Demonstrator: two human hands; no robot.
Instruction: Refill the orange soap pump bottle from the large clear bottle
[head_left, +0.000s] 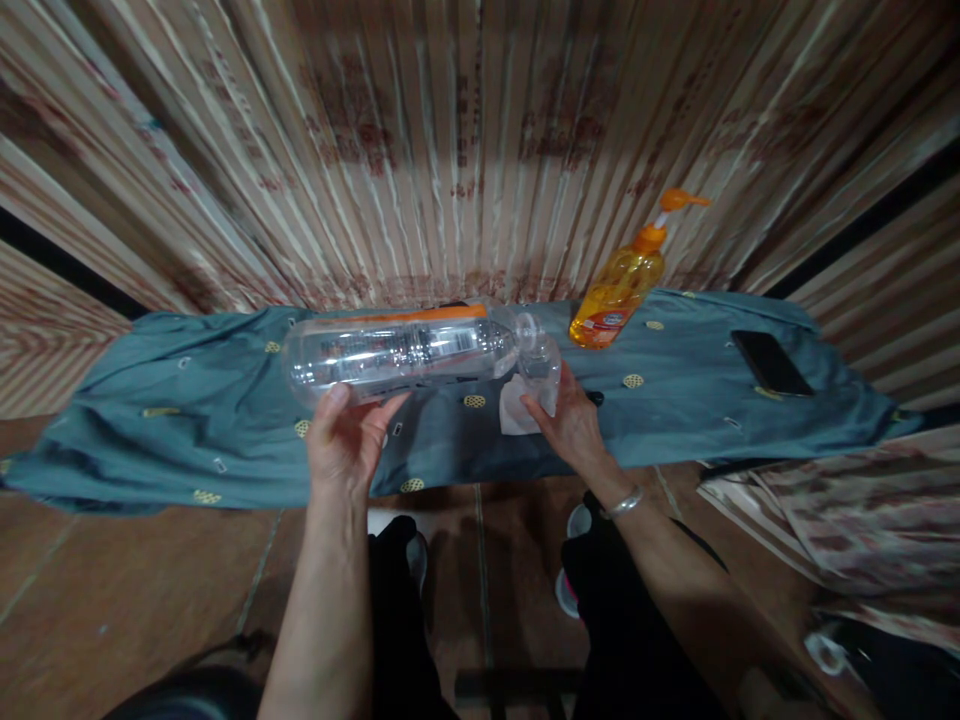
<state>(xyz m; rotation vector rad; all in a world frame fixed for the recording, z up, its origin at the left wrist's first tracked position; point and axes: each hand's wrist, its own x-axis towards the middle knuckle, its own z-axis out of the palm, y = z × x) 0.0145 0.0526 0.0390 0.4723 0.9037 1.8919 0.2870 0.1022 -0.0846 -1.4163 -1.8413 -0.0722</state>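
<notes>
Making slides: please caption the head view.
Left hand holds a clear bottle on its side; right hand holds a pale sheet.

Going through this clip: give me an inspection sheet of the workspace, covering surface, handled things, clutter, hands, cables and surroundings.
Surface: teal patterned cloth, wrinkled, draped over its support.
Handled things: clear bottle, held lengthwise, neck toward the right; pale piece near its neck, material unclear.
Clutter: pump bottle with orange-yellow liquid toward the back; dark phone farther right.
Hands: left hand grips the clear bottle near its base; right hand holds the pale piece.
Cables: nothing seen.
Surroundings: pleated curtain behind, tiled floor below.
</notes>
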